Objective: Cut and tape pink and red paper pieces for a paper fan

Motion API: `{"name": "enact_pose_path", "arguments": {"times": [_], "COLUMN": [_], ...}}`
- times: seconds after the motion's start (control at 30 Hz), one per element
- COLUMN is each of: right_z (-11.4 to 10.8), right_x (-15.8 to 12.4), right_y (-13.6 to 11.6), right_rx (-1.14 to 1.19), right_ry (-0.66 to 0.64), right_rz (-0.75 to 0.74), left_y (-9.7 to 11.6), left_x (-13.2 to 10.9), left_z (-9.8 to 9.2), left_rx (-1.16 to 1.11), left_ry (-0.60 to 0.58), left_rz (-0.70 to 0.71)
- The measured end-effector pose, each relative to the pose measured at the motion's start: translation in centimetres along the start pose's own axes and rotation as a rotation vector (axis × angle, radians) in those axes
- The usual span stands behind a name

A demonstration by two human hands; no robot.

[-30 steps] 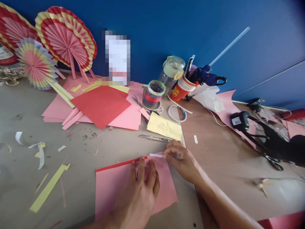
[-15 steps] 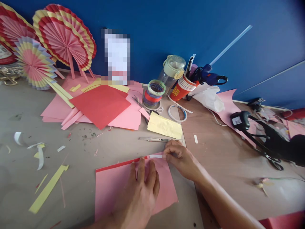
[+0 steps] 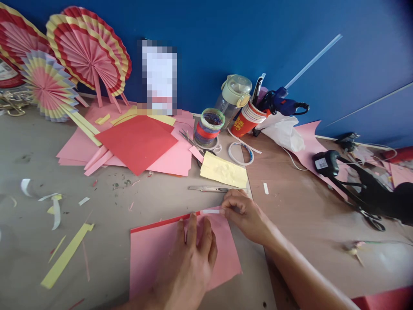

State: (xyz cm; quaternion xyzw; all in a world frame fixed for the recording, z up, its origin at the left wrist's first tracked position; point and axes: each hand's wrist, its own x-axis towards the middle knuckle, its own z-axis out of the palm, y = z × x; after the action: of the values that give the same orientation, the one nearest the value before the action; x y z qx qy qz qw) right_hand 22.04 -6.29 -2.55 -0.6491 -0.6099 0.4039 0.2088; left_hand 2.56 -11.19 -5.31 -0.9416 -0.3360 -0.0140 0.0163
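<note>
A pink paper sheet (image 3: 145,262) lies on the table in front of me, with a narrow red strip (image 3: 161,223) along its far edge. My left hand (image 3: 192,262) rests flat on it, fingers stretched and apart, fingertips at the red strip. To the right of those fingertips a white tape strip (image 3: 210,211) continues along the same edge. My right hand (image 3: 241,213) pinches the tape strip's right end at the sheet's far right corner. The thumb and fingers hide that end. A utility knife (image 3: 209,188) lies just beyond the sheet.
Folded yellow paper (image 3: 223,170), a tape roll (image 3: 241,153) and a jar (image 3: 209,125) stand or lie behind the knife. Red paper (image 3: 137,142) tops a pink stack at the left, near pleated paper fans (image 3: 87,51). Scraps and a yellow strip (image 3: 66,258) lie left. A black strap (image 3: 371,185) is right.
Both hands keep their places on the paper and the tape strip. The whole view shifts very slightly; nothing else visibly moves.
</note>
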Motion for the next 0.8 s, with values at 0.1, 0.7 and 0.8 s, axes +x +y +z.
{"name": "enact_pose_path", "arguments": {"times": [0.1, 0.7, 0.8], "right_z": [0.0, 0.6, 0.7], "right_x": [0.0, 0.0, 0.0], "right_y": [-0.1, -0.4, -0.4], "right_rx": [-0.01, -0.106, -0.114], "right_ry": [0.011, 0.068, 0.074], "right_rz": [-0.012, -0.035, -0.032], "left_y": [0.1, -0.2, -0.1], "left_x": [0.0, 0.2, 0.2], "left_z": [0.2, -1.2, -1.2], "left_rx": [0.023, 0.013, 0.019], "left_ry": [0.049, -0.03, -0.044], "left_rz": [-0.022, -0.003, -0.016]}}
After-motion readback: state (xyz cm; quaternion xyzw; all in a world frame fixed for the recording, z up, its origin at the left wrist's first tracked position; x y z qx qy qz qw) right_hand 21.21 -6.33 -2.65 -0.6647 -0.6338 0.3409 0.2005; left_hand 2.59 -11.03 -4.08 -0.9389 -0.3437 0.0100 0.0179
